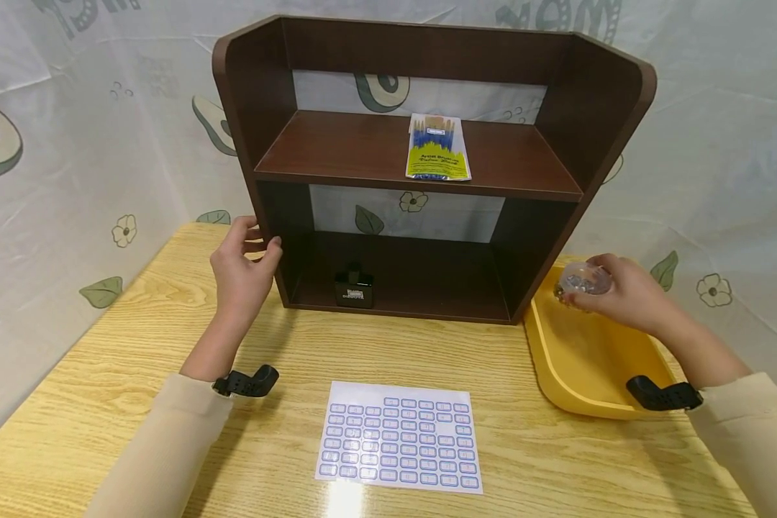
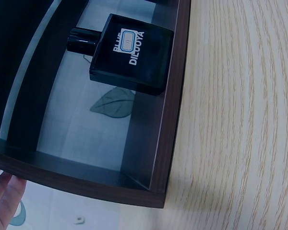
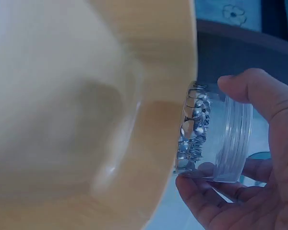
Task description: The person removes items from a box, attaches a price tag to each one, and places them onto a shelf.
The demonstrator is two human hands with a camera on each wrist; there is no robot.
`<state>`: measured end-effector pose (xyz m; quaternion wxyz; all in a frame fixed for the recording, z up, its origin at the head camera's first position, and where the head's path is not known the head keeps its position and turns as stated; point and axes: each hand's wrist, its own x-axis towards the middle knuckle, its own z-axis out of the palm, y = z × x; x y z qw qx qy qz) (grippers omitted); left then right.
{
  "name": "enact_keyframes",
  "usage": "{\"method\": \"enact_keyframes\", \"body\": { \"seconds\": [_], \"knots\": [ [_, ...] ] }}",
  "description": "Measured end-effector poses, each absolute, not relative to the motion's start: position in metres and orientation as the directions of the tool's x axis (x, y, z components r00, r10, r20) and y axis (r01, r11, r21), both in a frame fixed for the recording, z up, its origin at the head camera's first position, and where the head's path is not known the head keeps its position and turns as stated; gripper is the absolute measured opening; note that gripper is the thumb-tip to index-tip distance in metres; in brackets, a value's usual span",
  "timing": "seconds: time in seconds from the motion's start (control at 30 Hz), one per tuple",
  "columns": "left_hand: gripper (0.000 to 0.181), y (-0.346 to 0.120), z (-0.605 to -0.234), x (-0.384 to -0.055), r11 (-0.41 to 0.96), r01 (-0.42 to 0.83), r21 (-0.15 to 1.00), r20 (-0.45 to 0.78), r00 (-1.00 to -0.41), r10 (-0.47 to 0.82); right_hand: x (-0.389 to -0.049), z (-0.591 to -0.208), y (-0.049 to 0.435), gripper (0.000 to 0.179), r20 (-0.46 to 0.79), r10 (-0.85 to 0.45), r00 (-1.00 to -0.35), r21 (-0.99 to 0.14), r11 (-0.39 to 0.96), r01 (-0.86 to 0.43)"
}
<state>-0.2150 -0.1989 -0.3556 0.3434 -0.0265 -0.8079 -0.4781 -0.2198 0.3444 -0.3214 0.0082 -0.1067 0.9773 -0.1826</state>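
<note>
My left hand point(image 1: 242, 270) holds the left side panel of a dark brown two-tier shelf point(image 1: 421, 188), with the thumb on one face and fingers on the other. Inside the lower tier stands a black square bottle point(image 2: 132, 55) with a small label stuck over its white lettering. Over the far end of a yellow bin point(image 1: 550, 360), my right hand point(image 1: 634, 295) grips a clear round plastic jar point(image 3: 221, 139). Small shiny silver metal pieces, perhaps thumbtacks, lie inside the jar. In the right wrist view the jar appears beside the bin's rim.
A pack of artist brushes point(image 1: 437, 147) leans on the upper tier and bears a small label. On the wooden table point(image 1: 285, 446) in front of the shelf lies a sheet of blue-framed labels point(image 1: 398, 437), with some peeled away. Patterned cloth point(image 1: 719, 180) hangs behind.
</note>
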Motion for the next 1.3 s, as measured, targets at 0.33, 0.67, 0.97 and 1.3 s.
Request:
{"method": "enact_keyframes", "body": {
  "seconds": [0.33, 0.67, 0.97, 1.3],
  "knots": [
    [0.027, -0.199, -0.356, -0.215, 0.538, 0.38, 0.752, 0.586, -0.759, -0.284, -0.197, -0.307, 0.326, 0.07, 0.063, -0.273, -0.96, -0.388, 0.879, -0.276],
    [0.028, -0.2, -0.357, -0.216, 0.537, 0.383, 0.751, 0.59, -0.755, -0.286, -0.168, -0.3, 0.291, 0.066, 0.054, -0.368, -0.928, -0.348, 0.864, -0.363],
    [0.027, -0.199, -0.356, -0.217, 0.535, 0.384, 0.752, 0.587, -0.759, -0.281, -0.148, -0.313, 0.249, 0.074, 0.038, -0.393, -0.919, -0.375, 0.846, -0.378],
    [0.027, -0.2, -0.357, -0.216, 0.539, 0.381, 0.751, 0.588, -0.757, -0.283, -0.147, -0.347, 0.206, 0.075, 0.02, -0.414, -0.91, -0.436, 0.816, -0.38]
  ]
}}
